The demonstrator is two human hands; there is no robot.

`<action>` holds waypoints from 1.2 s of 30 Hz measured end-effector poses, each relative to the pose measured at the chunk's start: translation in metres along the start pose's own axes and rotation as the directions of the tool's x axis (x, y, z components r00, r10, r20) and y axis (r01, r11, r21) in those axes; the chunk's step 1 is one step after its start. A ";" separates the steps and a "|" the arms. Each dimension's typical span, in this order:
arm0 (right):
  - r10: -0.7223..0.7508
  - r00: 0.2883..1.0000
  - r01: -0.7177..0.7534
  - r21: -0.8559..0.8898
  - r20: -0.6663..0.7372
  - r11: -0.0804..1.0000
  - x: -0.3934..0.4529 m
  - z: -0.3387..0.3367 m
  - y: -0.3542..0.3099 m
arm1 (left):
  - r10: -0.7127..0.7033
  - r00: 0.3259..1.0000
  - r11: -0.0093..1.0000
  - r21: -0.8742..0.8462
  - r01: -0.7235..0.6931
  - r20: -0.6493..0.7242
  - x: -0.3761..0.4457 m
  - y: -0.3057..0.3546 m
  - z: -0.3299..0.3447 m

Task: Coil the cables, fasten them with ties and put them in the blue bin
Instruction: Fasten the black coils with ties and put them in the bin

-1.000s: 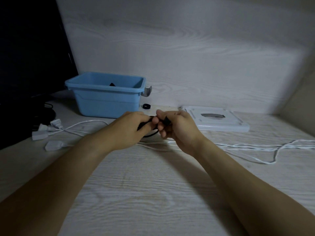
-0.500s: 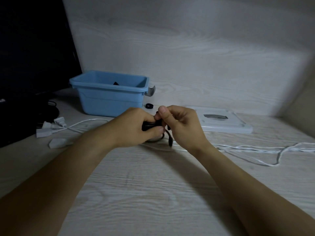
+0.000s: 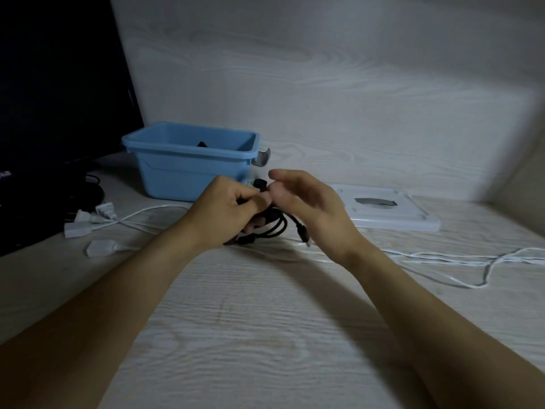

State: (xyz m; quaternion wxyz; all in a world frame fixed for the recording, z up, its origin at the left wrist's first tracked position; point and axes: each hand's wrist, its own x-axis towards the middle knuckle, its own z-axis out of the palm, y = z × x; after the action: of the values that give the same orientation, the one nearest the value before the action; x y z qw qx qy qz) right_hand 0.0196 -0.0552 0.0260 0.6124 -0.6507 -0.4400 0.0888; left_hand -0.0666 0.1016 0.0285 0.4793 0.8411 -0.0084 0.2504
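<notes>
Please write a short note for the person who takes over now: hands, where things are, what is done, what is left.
Left hand grips the coiled black cable above the table.
Right hand is open beside it, holding nothing.
Blue bin stands behind the hands; something dark lies inside.
White cable lies loose across the table, uncoiled.
A tie on the black coil cannot be seen.
Left: fasten the black coil, put it in the bin, then coil the white cable.

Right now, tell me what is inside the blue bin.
Over the blue bin rim, only one small dark object shows near the back wall; it is too small to identify. The front wall hides the floor and anything else inside.
</notes>
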 end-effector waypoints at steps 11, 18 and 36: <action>-0.383 0.924 0.301 -0.622 0.002 0.723 0.003 0.001 0.019 | -0.101 0.991 0.994 -0.047 0.097 -0.086 0.003 -0.001 0.005; -0.497 0.867 0.363 -0.622 -0.049 0.694 0.002 0.001 0.020 | -0.199 0.961 0.952 -0.272 0.143 -0.191 0.003 0.005 0.009; -0.766 0.602 0.686 -0.636 0.224 0.353 0.003 0.003 0.017 | -0.338 0.930 0.836 -0.408 0.366 0.144 0.007 0.007 -0.009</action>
State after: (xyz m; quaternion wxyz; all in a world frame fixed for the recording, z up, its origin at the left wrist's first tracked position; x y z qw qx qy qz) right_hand 0.0273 -0.0485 0.0114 0.3338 -0.5631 -0.6463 -0.3920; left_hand -0.0659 0.1068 0.0405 0.6891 0.7102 0.0759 0.1223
